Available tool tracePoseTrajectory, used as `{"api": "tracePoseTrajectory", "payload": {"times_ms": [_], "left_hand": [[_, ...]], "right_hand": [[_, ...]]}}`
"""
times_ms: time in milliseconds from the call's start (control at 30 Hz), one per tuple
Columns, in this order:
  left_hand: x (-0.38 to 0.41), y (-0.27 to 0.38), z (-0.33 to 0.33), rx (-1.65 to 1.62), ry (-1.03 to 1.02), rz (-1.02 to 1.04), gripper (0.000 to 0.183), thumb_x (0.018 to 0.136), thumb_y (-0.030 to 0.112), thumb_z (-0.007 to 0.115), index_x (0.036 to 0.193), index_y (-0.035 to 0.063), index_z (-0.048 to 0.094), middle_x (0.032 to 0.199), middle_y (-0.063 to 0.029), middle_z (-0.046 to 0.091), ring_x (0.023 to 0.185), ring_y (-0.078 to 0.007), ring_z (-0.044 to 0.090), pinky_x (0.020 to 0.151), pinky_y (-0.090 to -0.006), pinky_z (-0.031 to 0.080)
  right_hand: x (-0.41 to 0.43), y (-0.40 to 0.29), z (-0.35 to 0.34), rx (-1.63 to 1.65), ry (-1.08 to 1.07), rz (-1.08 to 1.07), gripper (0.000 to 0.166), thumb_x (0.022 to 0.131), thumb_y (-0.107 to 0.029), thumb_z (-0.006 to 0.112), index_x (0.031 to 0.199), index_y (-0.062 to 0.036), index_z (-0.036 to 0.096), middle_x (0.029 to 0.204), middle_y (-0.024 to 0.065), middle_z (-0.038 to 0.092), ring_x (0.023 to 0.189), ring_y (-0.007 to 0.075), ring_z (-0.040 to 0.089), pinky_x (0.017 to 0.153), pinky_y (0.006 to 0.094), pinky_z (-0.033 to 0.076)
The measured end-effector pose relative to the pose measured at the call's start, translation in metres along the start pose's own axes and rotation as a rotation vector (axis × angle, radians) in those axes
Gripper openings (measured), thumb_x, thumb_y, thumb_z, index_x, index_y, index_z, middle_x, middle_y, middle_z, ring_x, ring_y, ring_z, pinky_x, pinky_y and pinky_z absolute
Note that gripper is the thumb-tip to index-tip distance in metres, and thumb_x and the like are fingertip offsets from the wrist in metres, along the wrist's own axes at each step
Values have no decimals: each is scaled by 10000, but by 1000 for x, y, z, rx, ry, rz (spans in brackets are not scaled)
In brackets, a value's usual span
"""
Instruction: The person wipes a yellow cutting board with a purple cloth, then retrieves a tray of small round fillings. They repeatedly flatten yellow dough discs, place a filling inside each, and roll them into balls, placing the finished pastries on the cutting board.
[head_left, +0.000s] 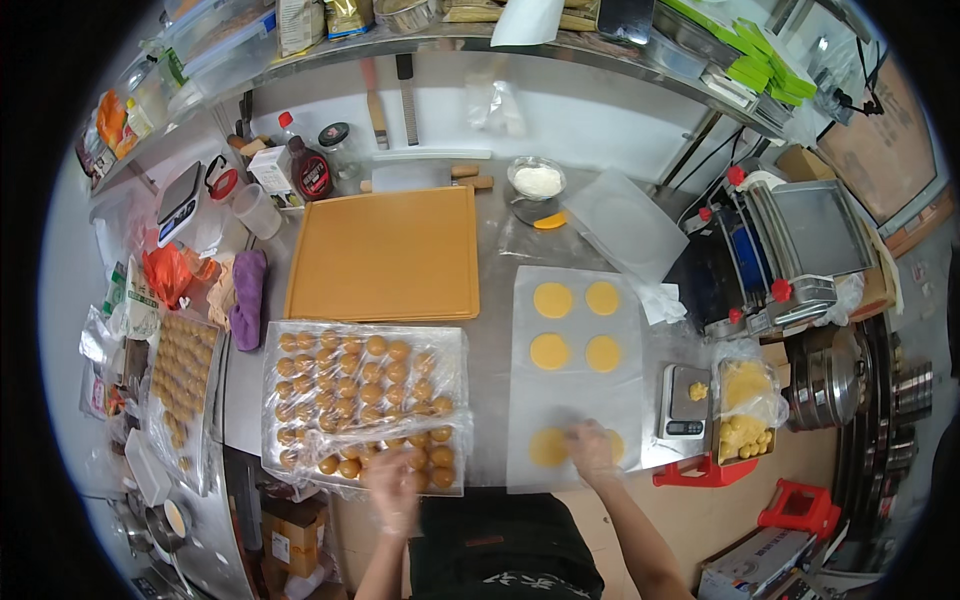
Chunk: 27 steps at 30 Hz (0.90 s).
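My left hand (391, 484) is blurred over the front edge of a tray (460, 341) of brown filling balls (371, 393). Plastic wrap (337, 441) covers most of the balls, and those at the front right lie bare. Whether the fingers hold a ball is hidden. On a sheet of translucent paper (577, 397) lie several flat yellow dough discs (553, 300). My right hand (592, 450) is between the two front discs, overlapping the right one (617, 447). Its fingertips are blurred, so their grip is unclear.
An orange cutting board (384, 255) lies behind the tray. A digital scale (685, 401) carries a small dough lump (698, 391), beside a container of yellow dough (744, 442). A dough sheeter (787, 240) stands at back right. Another wrapped tray of balls (180, 375) is at left.
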<state>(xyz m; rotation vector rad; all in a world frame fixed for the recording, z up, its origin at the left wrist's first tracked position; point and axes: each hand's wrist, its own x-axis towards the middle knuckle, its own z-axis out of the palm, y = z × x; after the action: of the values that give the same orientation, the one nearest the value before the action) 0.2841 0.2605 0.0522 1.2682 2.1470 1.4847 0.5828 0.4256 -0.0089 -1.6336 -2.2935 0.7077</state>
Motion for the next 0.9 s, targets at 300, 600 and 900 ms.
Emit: {"api": "tracePoseTrajectory", "payload": {"times_ms": [300,600,900], "left_hand": [[10,20,165,743,-996,535,924,700,307,768,1433,-2,298,1527,-124,267,1433,-297,203,1148,-516,187],[14,27,166,853,-1066,517,1031,652,417,774,1446,-5,269,1550,-120,219,1447,-296,162,1166,-517,109],[16,33,162,866,-1087,509,989,677,382,768,1444,-6,279,1550,-106,230,1447,-284,168,1165,-516,119]], "right_hand": [[35,6,22,-76,-210,-162,251,648,-163,750,847,-46,652,865,168,642,854,356,618,772,444,494],[33,-5,23,81,-262,-27,200,706,-190,731,813,-67,615,857,157,619,852,357,607,728,459,484],[-17,5,-5,0,-13,-764,213,749,-93,631,958,-75,595,1028,102,632,894,274,609,727,398,507]]}}
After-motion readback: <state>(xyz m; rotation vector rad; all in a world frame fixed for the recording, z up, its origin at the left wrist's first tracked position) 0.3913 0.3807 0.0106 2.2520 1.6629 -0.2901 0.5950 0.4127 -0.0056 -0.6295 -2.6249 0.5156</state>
